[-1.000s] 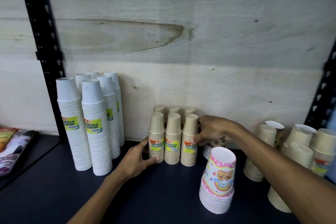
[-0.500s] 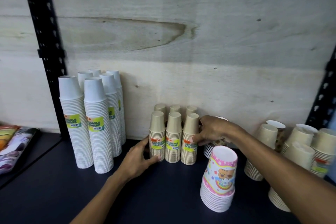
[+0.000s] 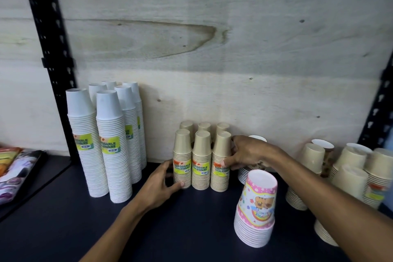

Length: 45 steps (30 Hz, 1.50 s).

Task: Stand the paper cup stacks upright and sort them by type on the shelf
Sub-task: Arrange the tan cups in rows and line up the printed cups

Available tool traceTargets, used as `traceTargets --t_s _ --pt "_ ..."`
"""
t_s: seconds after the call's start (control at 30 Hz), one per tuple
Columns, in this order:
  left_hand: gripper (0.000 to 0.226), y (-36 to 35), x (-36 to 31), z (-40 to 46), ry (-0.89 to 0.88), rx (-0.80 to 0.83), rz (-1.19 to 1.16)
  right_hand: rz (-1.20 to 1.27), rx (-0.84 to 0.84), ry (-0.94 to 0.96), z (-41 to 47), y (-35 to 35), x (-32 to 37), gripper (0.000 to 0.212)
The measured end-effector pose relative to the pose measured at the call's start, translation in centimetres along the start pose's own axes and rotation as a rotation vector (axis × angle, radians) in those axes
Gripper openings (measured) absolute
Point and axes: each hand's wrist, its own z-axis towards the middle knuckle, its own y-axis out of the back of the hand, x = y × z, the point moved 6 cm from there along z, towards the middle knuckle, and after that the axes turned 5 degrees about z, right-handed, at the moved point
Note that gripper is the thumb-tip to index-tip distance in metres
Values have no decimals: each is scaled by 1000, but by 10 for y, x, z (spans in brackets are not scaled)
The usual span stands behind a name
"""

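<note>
Two rows of small tan cup stacks (image 3: 201, 161) stand upright at the back middle of the dark shelf (image 3: 191, 225). My left hand (image 3: 158, 183) cups the leftmost front stack, thumb and fingers touching it. My right hand (image 3: 246, 153) presses fingers and thumb against the rightmost front stack. Several tall white cup stacks (image 3: 112, 147) stand upright at the left. A pink cartoon-print stack (image 3: 256, 208) stands upright in front of my right forearm. Behind that hand another printed stack (image 3: 244, 173) is mostly hidden.
Larger cream cup stacks (image 3: 348, 168) crowd the right end, some leaning. Black perforated uprights (image 3: 49, 53) frame the bay, with a plywood back wall (image 3: 212, 49). Packaged goods (image 3: 17, 168) lie on the neighbouring shelf at far left.
Both hands stay on the ends of the front tan row; the left fingers have closed a little tighter around the left stack. The view has shifted slightly.
</note>
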Motion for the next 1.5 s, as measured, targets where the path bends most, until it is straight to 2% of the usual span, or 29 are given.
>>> traceTargets --t_s 0.23,0.43,0.5,0.6,0.63,0.87,1.0,1.1,1.17,1.27,1.4,1.5 --pt "81 3 0 -3 35 -17 4 -64 -17 14 -7 1 4 33" --pt "89 18 -7 -11 82 -86 18 -365 -104 93 -31 13 28 17" --pt "87 24 -15 -15 73 -109 29 -428 -125 93 -40 18 36 23" --pt "84 35 -30 -19 49 -145 55 -531 -184 50 -53 29 43 68" --pt "84 39 -35 -19 38 -155 63 -538 -202 41 -57 32 43 78" --pt "71 71 -83 -23 -18 -253 93 -500 -268 114 -97 52 52 87" --pt "57 84 -142 -21 -114 -309 151 -423 -369 172 -127 81 48 67" --pt "43 76 -196 -13 -202 -315 143 -414 -417 139 -153 101 35 60" --pt "37 58 -230 -4 -252 -243 137 -425 -436 92 -167 111 24 57" --pt "38 19 -274 16 -320 -43 190 -501 -415 2 -183 121 1 55" --pt "53 -37 -309 45 -358 249 335 -501 -390 -63 -197 133 -36 59" --pt "63 -73 -323 60 -366 400 430 -438 -357 -54 -207 137 -58 59"
